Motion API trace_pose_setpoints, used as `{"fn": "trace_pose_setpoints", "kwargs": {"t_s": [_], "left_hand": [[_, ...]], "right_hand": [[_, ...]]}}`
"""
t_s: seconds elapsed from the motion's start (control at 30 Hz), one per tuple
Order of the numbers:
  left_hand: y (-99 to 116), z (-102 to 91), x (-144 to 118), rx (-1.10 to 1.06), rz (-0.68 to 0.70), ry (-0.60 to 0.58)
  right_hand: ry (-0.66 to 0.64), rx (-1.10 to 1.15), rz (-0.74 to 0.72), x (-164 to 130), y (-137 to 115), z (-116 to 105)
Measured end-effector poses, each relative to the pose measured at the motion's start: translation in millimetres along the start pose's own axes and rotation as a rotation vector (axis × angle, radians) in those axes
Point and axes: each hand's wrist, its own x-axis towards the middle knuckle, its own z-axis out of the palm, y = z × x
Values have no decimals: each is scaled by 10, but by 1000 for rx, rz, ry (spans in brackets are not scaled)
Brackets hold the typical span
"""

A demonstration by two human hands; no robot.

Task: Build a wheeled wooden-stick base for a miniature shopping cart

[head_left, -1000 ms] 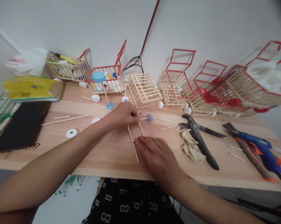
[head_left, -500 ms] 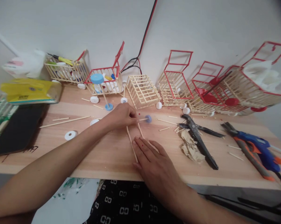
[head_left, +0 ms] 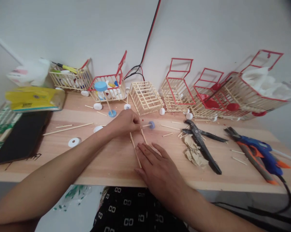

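Centrally, the left hand (head_left: pixel 125 123) pinched a thin wooden stick (head_left: pixel 146 125) tipped with a small blue cap (head_left: pixel 151 124); the right hand (head_left: pixel 157 166) lay open, flat on the light wooden desk (head_left: pixel 106 161), holding nothing.

Pale wooden table (head_left: pixel 63 151); small blue cap (head_left: pixel 151 124) on a pale stick; red-framed stick baskets (head_left: pixel 178 85) along the far edge; blue-and-orange glue gun (head_left: pixel 261 151) near the right edge; black pliers (head_left: pixel 201 141).

Plain white wall (head_left: pixel 208 29) behind, light wooden tabletop (head_left: pixel 111 161) below, red and black cable (head_left: pixel 147 42) hanging down the wall
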Motion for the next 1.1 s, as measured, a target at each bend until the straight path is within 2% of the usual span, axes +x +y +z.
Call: {"fn": "trace_pose_setpoints", "kwargs": {"t_s": [0.13, 0.23, 0.3, 0.43, 0.6, 0.93, 1.1], "left_hand": [[-25, -11, -5, 9, 3, -31], [-8, -27, -17, 22, -1, -60], [7, -35, -23, 19, 15, -67], [2, -47, -23, 17, 58, -94], [-26, -86, -32, 21, 60, -131], [-46, -208, -115, -101, -76, -50], [-49, -233, -174, -51, -31, -151]], "right_hand": [[88, 133, -3, 82, 242, -232], [174, 195, 142, 189, 541, -324], [195, 222, 181, 288, 741, -297], [92, 320, 109, 484, 1009, -110], [5, 399, 164, 563, 1084, 47], [57, 399, 192, 488, 1094, 27], [32, 370, 164, 461, 1148, 1]]}}
